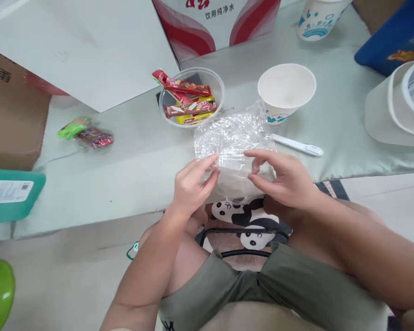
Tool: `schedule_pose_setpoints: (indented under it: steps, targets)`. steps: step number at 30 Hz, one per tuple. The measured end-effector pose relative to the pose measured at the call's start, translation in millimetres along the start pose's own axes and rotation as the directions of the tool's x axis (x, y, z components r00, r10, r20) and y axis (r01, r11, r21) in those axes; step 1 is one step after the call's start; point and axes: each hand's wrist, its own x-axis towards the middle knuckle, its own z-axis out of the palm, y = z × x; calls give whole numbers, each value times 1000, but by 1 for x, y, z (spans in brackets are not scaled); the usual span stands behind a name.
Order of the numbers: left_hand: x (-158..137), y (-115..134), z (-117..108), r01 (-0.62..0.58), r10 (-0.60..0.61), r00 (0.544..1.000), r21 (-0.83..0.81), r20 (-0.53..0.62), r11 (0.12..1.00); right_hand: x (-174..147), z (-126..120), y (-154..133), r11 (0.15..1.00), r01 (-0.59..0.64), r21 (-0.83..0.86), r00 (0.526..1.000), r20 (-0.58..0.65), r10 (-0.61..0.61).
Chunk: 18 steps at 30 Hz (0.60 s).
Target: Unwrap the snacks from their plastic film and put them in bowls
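Note:
A crumpled clear plastic bag (232,133) lies at the table's front edge, its lower part hanging over toward my lap. My left hand (197,181) is at the bag's left side, the thin film caught between thumb and fingers. On the other side, my right hand (279,177) has its thumb and index finger apart in a C shape, close to the film; whether it touches the film is hard to tell. Just behind the bag stand a clear round bowl (221,94) of wrapped snack bars (191,108) and a white paper cup (286,89). A white plastic stick-like tool (296,145) lies beside the bag.
Small wrapped snacks (89,133) lie to the left, near a teal box (10,195). White and red cartons (221,27) line the back. Another paper cup (319,20), white plastic containers (386,110) and a blue package (393,41) stand to the right.

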Motion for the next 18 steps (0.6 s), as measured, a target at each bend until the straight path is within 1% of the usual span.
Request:
schedule_pose_setpoints:
  steps: [3, 6, 8, 9, 10, 12, 13, 14, 15, 16, 18]
  targets:
    - [-1, -4, 3, -32, 40, 997, 112, -62, 993, -1, 3, 2, 993, -15, -117, 999, -41, 11]
    - [-2, -6, 4, -27, 47, 987, 128, -157, 991, 1, 6, 3, 971, -102, -217, 981, -182, 63]
    - [-3, -5, 2, -17, 32, 987, 99, -155, 995, 2, 6, 1, 954, -146, -260, 957, -283, 69]
    - [-2, -4, 0, 1, 8, 993, 74, -120, 997, 3, 5, -1, 957, -141, -254, 953, -296, 62]
    - [-2, -3, -1, 33, -30, 997, 41, -69, 999, 4, 4, -4, 969, -120, -217, 960, -273, 58]
    - [-1, -1, -3, 129, -127, 991, -64, 33, 990, 3, 2, -10, 994, -104, -45, 983, -160, 96]
    - [0, 0, -3, 190, -181, 981, -135, 76, 972, 3, 1, -13, 988, -140, 67, 984, -98, 146]
    - [1, 1, -2, 262, -243, 963, -209, 115, 942, 2, 1, -14, 963, -203, 175, 975, -59, 216]
    - [2, 2, -1, 341, -310, 939, -276, 149, 899, 2, 1, -15, 921, -275, 276, 953, -46, 298]
    - [3, 3, 0, 424, -383, 905, -332, 184, 843, 2, 2, -15, 868, -333, 368, 924, -54, 378]
    - [5, 5, 2, 583, -533, 811, -410, 242, 701, 3, 3, -11, 751, -387, 535, 867, -67, 494]
